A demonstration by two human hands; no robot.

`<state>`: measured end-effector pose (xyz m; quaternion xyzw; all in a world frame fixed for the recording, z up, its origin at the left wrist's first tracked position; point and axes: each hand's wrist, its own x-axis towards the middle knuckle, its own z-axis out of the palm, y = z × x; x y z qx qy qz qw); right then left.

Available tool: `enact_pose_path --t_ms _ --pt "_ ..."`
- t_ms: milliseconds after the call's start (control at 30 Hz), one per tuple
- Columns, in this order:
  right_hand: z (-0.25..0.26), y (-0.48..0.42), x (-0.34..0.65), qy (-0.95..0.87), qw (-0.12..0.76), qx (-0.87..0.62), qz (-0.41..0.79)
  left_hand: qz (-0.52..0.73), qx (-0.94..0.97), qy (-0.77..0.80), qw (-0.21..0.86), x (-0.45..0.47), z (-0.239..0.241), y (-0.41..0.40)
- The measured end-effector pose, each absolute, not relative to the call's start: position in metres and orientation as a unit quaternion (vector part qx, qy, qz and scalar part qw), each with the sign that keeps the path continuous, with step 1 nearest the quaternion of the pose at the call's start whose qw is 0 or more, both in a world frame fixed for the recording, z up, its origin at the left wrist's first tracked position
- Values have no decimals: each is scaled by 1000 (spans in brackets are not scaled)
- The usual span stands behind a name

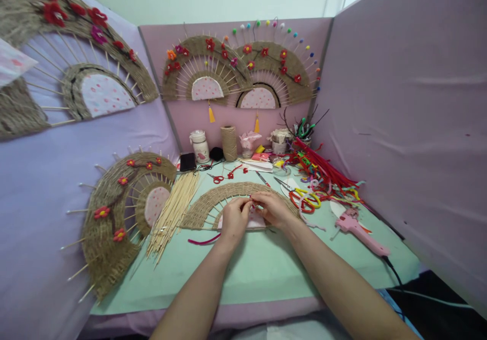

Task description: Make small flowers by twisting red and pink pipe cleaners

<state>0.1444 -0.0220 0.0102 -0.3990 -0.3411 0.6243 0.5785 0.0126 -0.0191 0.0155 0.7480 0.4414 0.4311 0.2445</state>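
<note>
My left hand (235, 220) and my right hand (274, 209) meet over a woven twine fan (207, 203) that lies on the table. Fingertips of both are pinched together around a small magenta piece of pipe cleaner (251, 198); most of it is hidden by the fingers. Part of the fan's pale spotted centre (257, 220) shows between the hands. Left of my left wrist, a separate magenta pipe cleaner (204, 241) rests on the green cloth.
Thin wooden sticks (173, 215) lie left, beside a finished fan (110, 213). Scissors (304, 198), a pink glue gun (361, 234) and a heap of pipe cleaners (323, 165) are at right. A twine spool (229, 143) and white jar (200, 147) stand behind.
</note>
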Motion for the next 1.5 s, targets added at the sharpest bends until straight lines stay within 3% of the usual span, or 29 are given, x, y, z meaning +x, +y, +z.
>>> enact_pose_path --t_ms 267,567,667,800,1000,1300,1500 --pt "7 -20 147 -333 550 -386 662 394 742 448 304 10 21 -16" --pt "11 -21 146 -395 566 -452 565 392 713 442 376 9 19 -13" --pt "14 -20 151 -413 576 -476 520 396 709 460 359 9 18 -13" --pt "15 -21 155 -487 520 -488 503 397 728 466 310 9 17 -13" --pt "13 -23 156 -524 492 -439 539 393 728 464 316 9 18 -13" --pt "4 -18 158 -543 471 -440 539 399 649 437 478 11 15 -12" --pt "17 -26 155 -599 483 -399 499 362 477 314 737 6 22 -14"
